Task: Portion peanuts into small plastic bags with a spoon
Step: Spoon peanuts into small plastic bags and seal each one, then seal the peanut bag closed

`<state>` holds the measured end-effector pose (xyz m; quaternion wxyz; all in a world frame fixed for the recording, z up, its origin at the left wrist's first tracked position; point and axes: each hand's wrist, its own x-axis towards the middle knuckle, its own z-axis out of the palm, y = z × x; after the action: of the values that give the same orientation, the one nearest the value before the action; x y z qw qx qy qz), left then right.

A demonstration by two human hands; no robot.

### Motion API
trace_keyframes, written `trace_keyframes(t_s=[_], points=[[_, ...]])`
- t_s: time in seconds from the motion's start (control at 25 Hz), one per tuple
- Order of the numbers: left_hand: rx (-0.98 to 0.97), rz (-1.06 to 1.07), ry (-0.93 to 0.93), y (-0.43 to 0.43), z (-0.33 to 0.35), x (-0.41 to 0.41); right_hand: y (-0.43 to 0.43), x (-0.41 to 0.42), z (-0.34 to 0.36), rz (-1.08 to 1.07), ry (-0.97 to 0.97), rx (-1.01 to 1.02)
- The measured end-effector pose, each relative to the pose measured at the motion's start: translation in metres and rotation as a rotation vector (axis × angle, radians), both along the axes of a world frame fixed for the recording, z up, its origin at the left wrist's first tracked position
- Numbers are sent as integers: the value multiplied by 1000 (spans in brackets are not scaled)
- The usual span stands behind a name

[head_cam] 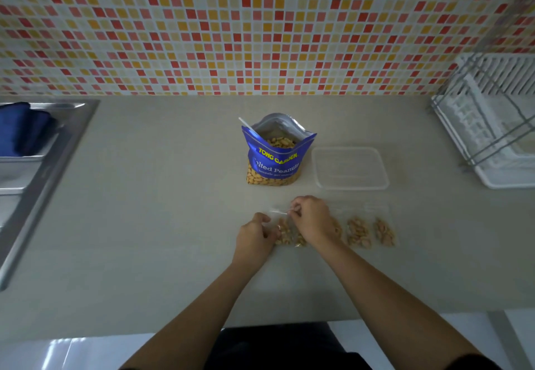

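An open blue peanut bag [275, 161] stands mid-counter with a white spoon [248, 126] sticking out of its mouth. In front of it lies a small clear plastic bag [286, 232] holding peanuts. My left hand [254, 235] grips its left edge. My right hand [311, 219] pinches its top edge near the seal. To the right lie other small filled bags [359, 232], with another [385, 232] beside them; one more is partly hidden under my right hand.
A clear plastic container [350, 167] sits right of the peanut bag. A white dish rack [492, 126] occupies the far right. A steel sink [34, 161] with a blue cloth [20, 129] is at the left. Tiled wall behind; counter edge near me.
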<state>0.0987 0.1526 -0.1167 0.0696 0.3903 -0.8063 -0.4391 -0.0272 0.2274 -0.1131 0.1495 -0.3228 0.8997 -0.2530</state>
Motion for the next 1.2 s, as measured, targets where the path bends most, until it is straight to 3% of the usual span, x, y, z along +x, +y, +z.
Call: trace_keyframes(t_s=[0.2, 0.32, 0.4, 0.48, 0.56, 0.72, 0.84, 0.92, 1.08, 1.2], points=[[-211, -112, -134, -7, 12, 6, 9, -3, 4, -5, 100, -100], [-269, 97, 77, -37, 54, 1, 11, -11, 30, -50, 188, -339], [-221, 331, 240, -68, 84, -14, 5, -21, 55, -86, 230, -494], [-140, 429, 331, -94, 108, -34, -5, -34, 77, -141, 243, -601], [-124, 387, 301, -109, 120, -56, -16, -48, 92, -182, 200, -576], [-164, 227, 170, -115, 124, -82, -36, -67, 93, -135, 65, -300], [-159, 159, 181, -117, 133, -83, -38, -73, 90, -141, 25, -318], [-105, 200, 269, -121, 145, -77, -37, -75, 90, -160, 10, -346], [87, 496, 671, -141, 164, -47, -37, -80, 88, -141, 15, -330], [-95, 607, 664, -145, 144, -19, -35, -83, 88, -130, 26, -322]])
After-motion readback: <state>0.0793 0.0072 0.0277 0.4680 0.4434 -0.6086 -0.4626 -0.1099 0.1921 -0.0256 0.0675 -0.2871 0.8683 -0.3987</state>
